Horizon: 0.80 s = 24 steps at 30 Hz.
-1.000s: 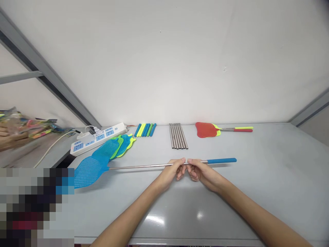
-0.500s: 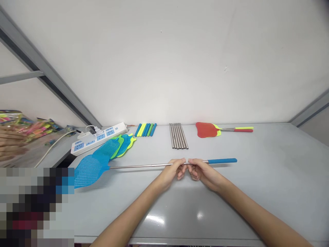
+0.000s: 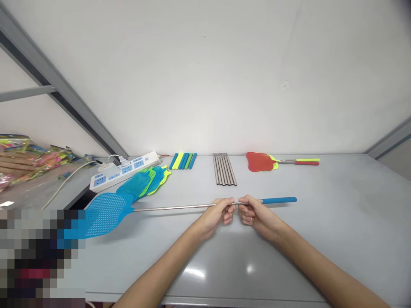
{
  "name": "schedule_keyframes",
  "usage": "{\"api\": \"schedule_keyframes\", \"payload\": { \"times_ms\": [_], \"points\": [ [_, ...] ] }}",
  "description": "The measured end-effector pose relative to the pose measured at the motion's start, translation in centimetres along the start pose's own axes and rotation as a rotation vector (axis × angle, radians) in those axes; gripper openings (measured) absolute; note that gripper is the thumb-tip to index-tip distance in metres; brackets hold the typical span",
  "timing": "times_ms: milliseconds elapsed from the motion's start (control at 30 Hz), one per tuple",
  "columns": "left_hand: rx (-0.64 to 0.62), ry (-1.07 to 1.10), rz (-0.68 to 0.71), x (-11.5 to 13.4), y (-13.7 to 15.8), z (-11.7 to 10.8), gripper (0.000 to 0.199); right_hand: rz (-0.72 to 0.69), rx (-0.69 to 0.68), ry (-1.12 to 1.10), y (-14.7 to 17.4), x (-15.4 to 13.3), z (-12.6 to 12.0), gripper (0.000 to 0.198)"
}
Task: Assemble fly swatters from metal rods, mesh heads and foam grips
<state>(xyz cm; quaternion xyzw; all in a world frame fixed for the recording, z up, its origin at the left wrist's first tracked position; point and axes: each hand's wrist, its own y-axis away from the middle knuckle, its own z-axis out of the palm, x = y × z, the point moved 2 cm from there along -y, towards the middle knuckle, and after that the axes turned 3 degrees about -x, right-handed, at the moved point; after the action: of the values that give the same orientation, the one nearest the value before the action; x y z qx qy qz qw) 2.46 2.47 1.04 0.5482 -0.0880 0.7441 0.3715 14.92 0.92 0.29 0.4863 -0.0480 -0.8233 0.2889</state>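
Observation:
A fly swatter (image 3: 173, 208) with a blue mesh head, an extended metal telescopic rod and a blue grip lies level across both my hands above the table. My left hand (image 3: 221, 211) is closed round the middle of the rod, thumb on top. Just to its right, my right hand (image 3: 252, 209) pinches the rod near the blue grip (image 3: 279, 200). A small gap of bare rod shows between the two hands. The swatter's head (image 3: 105, 214) points left, and its far edge is hidden by blurred-out blocks.
Loose blue and green swatter heads (image 3: 138, 184) lie beside a white power strip (image 3: 128, 170). Coloured grips (image 3: 183, 161) and metal rods (image 3: 224, 169) are lined up by the wall. Assembled swatters with a red head (image 3: 261, 161) lie right. Bagged items (image 3: 35, 167) sit far left.
My hands have drawn slightly apart along the rod, and the swatter's head has shifted a little to the left. My right fingers have curled in more tightly.

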Motion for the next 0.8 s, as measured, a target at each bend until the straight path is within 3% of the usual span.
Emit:
{"api": "schedule_keyframes", "payload": {
  "times_ms": [267, 800],
  "points": [
    [0.043, -0.001, -0.041, 0.3, 0.3, 0.5, 0.033, 0.01, 0.025, 0.009, 0.5, -0.5, 0.1, 0.036],
    [0.011, -0.057, -0.09, 1.7, 1.3, 0.4, 0.033, 0.001, 0.052, 0.089, 1.0, -1.5, 0.5, 0.035]
  ]
}}
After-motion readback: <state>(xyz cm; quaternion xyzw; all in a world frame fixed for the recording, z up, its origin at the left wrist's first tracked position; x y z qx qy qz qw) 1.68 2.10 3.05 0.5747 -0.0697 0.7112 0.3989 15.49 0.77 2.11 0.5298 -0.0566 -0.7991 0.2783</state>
